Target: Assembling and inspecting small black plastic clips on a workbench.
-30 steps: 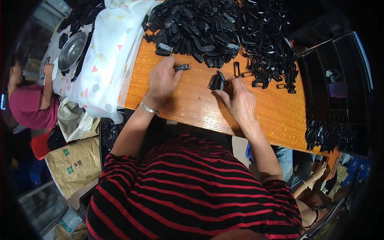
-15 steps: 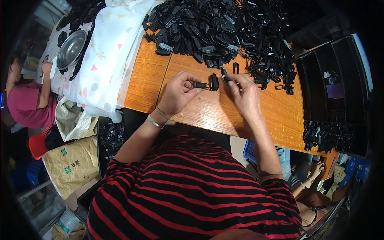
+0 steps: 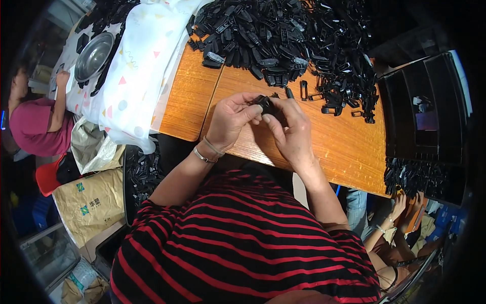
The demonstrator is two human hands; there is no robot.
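Head view shows the two hands come together: one second ago they were well apart above the table point(image 3: 349, 162), and half a second ago a gap was still between them. Now the left hand point(image 3: 229, 121) and the right hand point(image 3: 294, 134) meet over the near part of the table, at one small black part point(image 3: 264, 102). The left fingers pinch it between thumb and forefinger; the right fingers are bent and pressed on its other side, though their exact contact is partly hidden. I judge that the work has passed from picking up to handling with both hands. The black piece which stood between the hands is no more clearly seen; I cannot tell if it is held or covered. A dark slender piece point(image 3: 289, 93) shows just beyond the right forefinger. The big heap of black parts point(image 3: 253, 38) lies at the far side.

About writing: the tan sack point(image 3: 91, 207) at lower left carries dark printed characters and green square marks. On the black parts I can read no lettering.
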